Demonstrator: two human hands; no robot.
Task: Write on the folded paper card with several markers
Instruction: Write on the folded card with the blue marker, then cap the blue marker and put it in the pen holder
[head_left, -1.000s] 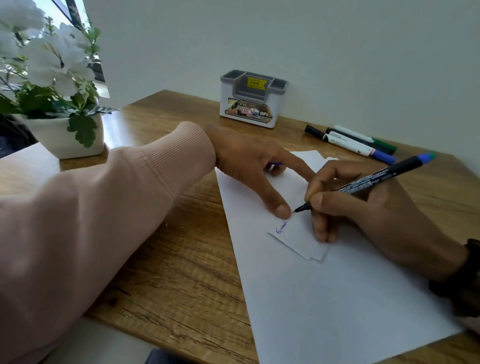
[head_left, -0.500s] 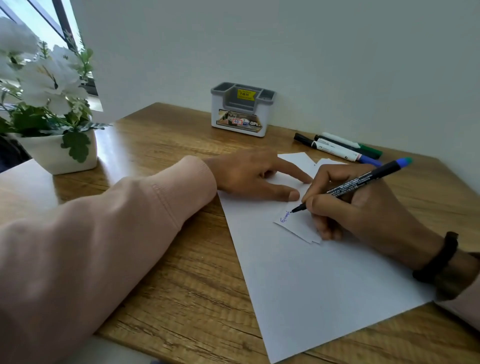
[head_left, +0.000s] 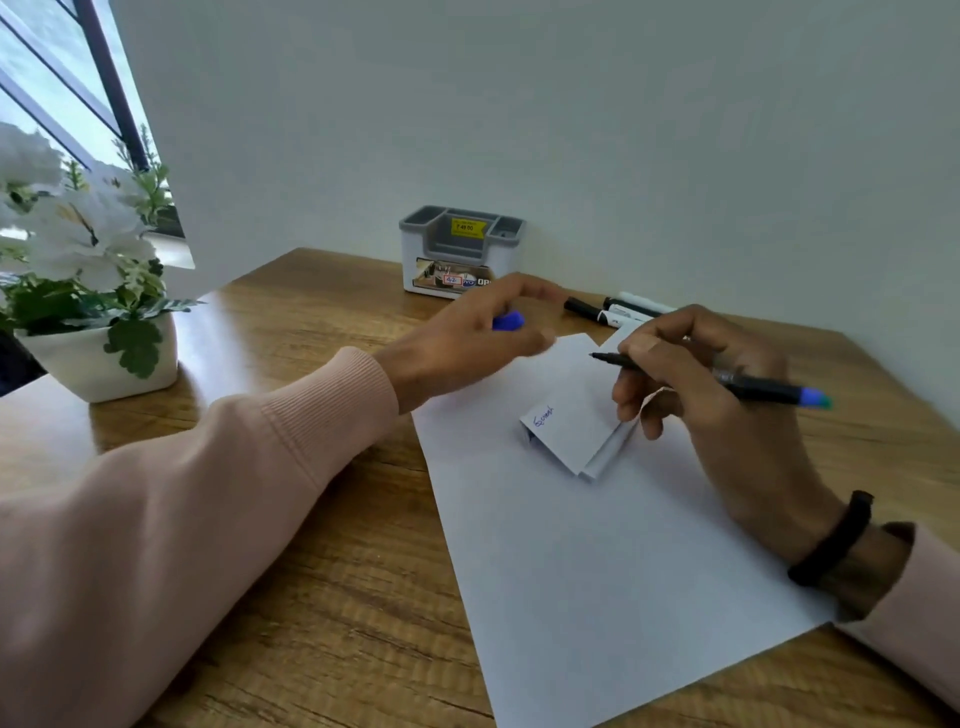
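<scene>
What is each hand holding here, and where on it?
The right hand grips the uncapped marker near its tip end. The left hand holds the blue cap, mostly hidden in its fingers.

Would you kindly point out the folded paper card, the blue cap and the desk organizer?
folded paper card (head_left: 574, 415): head view, on its top face.
blue cap (head_left: 508, 321): head view, on its exposed end in the left hand.
desk organizer (head_left: 460, 270): head view, on its front wall.

Left hand (head_left: 467, 338) is now off the folded card (head_left: 571, 415), raised, blue cap (head_left: 508, 321) showing in its fingers. Right hand (head_left: 696, 384) has lifted the marker (head_left: 737, 382); tip clear of the card, pointing left.
</scene>
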